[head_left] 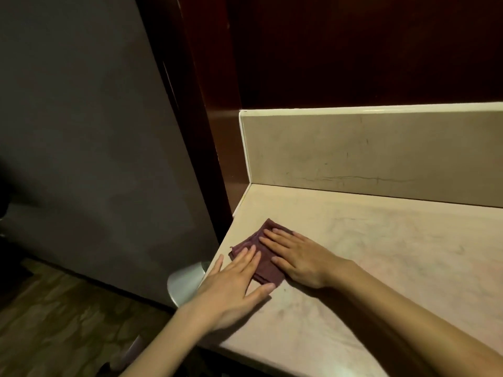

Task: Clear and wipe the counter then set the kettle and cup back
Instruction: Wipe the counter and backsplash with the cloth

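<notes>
Head view: left hand [234, 284] and right hand [296, 257] press flat, fingers straight, on the maroon cloth [265, 270]; best wipe the counter [381, 254] with even, overlapping strokes.

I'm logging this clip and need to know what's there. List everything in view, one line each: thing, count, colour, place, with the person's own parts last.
cloth: one, dark maroon, folded, flat on the counter near its left front corner
counter: one, pale beige stone, fills the right and lower part of the view
backsplash: one, beige, upright along the counter's far edge
wall panel: one, dark reddish brown wood, above and left of the backsplash
door: one, grey, left of the counter
metal thing: one, silver, rounded, below the counter's left edge; what it is I cannot tell
floor: brown, lower left
left hand: one, fingers straight, pressing on the cloth's near side
right hand: one, fingers straight, flat on the cloth's right side
</notes>
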{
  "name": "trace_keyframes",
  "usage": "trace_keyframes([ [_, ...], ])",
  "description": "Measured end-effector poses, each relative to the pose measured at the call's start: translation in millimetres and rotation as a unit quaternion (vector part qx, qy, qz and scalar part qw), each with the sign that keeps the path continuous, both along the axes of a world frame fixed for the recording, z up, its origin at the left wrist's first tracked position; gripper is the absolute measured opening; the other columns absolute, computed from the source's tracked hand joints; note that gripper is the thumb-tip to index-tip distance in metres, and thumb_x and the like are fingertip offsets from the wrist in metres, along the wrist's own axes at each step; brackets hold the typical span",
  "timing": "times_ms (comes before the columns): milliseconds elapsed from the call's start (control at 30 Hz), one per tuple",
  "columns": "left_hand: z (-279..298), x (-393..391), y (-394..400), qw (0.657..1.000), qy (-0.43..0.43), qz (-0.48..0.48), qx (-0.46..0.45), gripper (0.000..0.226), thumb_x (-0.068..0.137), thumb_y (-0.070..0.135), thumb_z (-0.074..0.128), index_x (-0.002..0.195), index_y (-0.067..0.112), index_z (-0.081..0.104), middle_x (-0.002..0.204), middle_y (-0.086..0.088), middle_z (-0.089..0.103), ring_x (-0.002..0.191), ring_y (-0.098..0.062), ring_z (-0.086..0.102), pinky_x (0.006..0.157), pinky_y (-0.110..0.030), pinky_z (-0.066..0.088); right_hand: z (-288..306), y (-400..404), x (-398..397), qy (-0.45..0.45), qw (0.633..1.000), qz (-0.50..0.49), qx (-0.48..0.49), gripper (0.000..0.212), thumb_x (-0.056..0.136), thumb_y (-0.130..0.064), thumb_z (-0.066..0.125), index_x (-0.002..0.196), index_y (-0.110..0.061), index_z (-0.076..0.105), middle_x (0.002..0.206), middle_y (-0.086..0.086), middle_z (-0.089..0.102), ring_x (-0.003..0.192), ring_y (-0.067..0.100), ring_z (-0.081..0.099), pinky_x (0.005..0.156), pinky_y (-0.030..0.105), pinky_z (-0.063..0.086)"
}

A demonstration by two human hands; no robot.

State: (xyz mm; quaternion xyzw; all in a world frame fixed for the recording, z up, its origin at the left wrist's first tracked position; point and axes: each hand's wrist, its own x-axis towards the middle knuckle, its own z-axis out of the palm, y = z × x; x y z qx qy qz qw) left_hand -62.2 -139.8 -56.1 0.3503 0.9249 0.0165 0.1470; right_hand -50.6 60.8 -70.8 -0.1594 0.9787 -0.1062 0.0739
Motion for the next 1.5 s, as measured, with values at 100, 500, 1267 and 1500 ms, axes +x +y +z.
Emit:
trace_keyframes([
  [100, 0.5, -29.4, 21.5, 1.000, -0.006, -0.014, 0.006, 0.075, 0.092, 0.066, 0.018, 0.152, 0.027, -0.005, 0.158, 0.013, -0.009, 0.143, 0.001, -0.013, 0.120, -0.038, -0.009, 0.2, 20.3, -23.2, -0.007, 0.999, -0.030, 0.007, 0.053, 0.104, -0.039, 0.018, 0.152, -0.030, -0.001, 0.160, -0.008, -0.006, 0.146, 0.006, -0.008, 0.116, 0.027, -0.006],
  [500, -1.4, -119.9, 90.8, 0.997, -0.039, -0.046, 0.043, 0.072, 0.094, 0.063, 0.020, 0.152, 0.026, 0.001, 0.159, 0.010, -0.006, 0.144, -0.001, -0.009, 0.119, -0.041, -0.008, -4.4, 79.6, -91.1, -0.002, 0.993, -0.117, 0.018, 0.053, 0.104, -0.036, 0.021, 0.153, -0.026, 0.002, 0.161, -0.002, -0.004, 0.148, 0.011, -0.004, 0.117, 0.030, -0.003],
  [1267, -2.1, 15.6, 41.3, 0.991, -0.053, -0.100, 0.066, 0.061, 0.098, 0.055, 0.021, 0.151, 0.034, 0.000, 0.153, 0.022, -0.011, 0.137, 0.010, -0.014, 0.117, -0.033, -0.011, -4.9, 34.1, 68.4, -0.008, 0.991, -0.136, -0.004, 0.058, 0.102, -0.045, 0.020, 0.152, -0.030, -0.005, 0.159, -0.007, -0.013, 0.146, 0.008, -0.014, 0.117, 0.032, -0.008],
  [1500, 1.0, 85.4, 20.5, 0.991, -0.060, -0.111, 0.054, 0.059, 0.098, 0.054, 0.022, 0.150, 0.038, -0.002, 0.146, 0.029, -0.017, 0.134, 0.014, -0.020, 0.115, -0.028, -0.015, -4.3, 10.1, 142.6, 0.000, 0.989, -0.145, -0.017, 0.059, 0.102, -0.044, 0.020, 0.152, -0.030, -0.006, 0.159, -0.008, -0.014, 0.145, 0.007, -0.016, 0.114, 0.028, -0.013],
])
